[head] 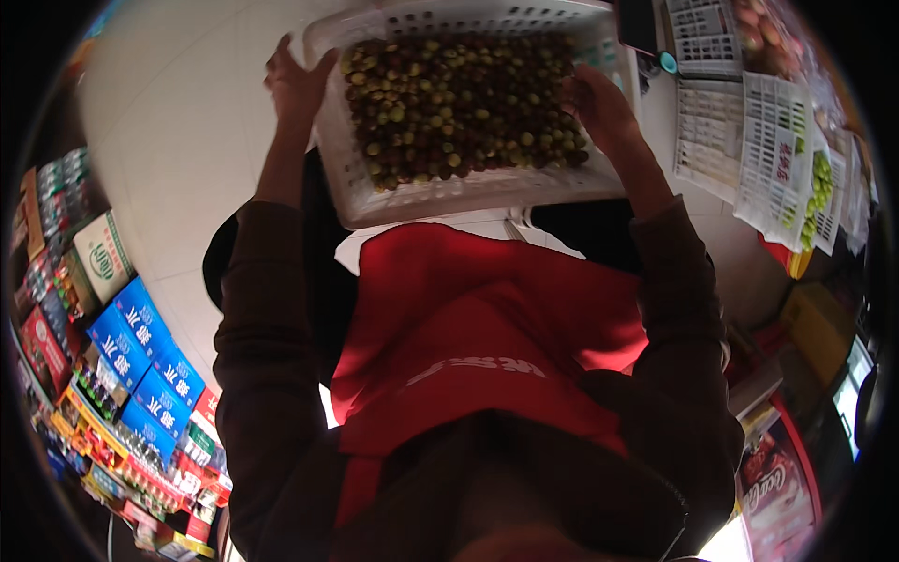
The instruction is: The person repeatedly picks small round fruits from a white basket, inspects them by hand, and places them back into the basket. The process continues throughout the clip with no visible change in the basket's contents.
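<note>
A white slotted plastic crate (pixel 449 204) is in front of my knees. Small round green and reddish-brown fruits (pixel 463 105), which look like jujubes, cover its bottom. My left hand (pixel 298 84) is at the crate's left rim, fingers spread outside and thumb by the edge. Over the right end of the fruits is my right hand (pixel 600 109), its fingers curled inward. Whether a fruit is between those fingertips is too dark to tell. A red apron (pixel 484 309) hangs over my lap below the crate.
To the right stand more white plastic crates (pixel 709 130), with green grapes (pixel 818 197) and reddish fruit (pixel 762 31) near them. Blue cartons (pixel 147 358) and packaged goods are stacked at left. Pale floor tiles (pixel 168 140) lie between. A Coca-Cola panel (pixel 772 478) is at lower right.
</note>
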Available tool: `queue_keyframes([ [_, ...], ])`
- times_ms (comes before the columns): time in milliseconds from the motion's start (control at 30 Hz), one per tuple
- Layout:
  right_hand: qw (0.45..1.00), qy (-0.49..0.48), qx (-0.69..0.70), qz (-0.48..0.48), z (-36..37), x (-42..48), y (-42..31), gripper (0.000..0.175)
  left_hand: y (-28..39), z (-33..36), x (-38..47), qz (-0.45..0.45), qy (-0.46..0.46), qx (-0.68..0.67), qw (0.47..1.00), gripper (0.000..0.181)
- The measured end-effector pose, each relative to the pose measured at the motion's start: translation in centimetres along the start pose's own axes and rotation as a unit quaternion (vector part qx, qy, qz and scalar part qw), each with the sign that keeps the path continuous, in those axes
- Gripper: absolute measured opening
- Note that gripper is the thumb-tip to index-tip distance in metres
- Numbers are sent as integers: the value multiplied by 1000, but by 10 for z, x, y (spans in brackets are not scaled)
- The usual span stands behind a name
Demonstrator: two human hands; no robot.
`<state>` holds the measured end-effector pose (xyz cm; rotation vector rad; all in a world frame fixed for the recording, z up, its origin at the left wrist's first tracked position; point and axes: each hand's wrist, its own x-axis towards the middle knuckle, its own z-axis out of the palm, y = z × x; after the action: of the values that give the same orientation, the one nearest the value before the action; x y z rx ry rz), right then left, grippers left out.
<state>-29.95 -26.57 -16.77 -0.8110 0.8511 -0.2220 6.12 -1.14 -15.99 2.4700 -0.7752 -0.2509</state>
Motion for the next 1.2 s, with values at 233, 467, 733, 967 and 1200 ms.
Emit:
queue_keyframes([
  [233, 881, 7, -450, -143, -37, 31, 55, 34, -52, 52, -8, -175, -106, -31, 978, 67],
  [467, 694, -53, -693, -186, -50, 153, 93, 48, -24, 45, -12, -243, -58, 41, 967, 48],
  [733, 737, 197, -589, -268, 4, 212, 152, 64, -21, 43, -12, -246, -64, 31, 967, 46],
  [967, 725, 79, -674, -120, 12, 161, 191, 64, -19, 43, -11, -235, -63, 35, 969, 45],
  [1200, 743, -51, -662, 86, 20, 99, 167, 66, -22, 44, -9, -234, -63, 47, 969, 46],
])
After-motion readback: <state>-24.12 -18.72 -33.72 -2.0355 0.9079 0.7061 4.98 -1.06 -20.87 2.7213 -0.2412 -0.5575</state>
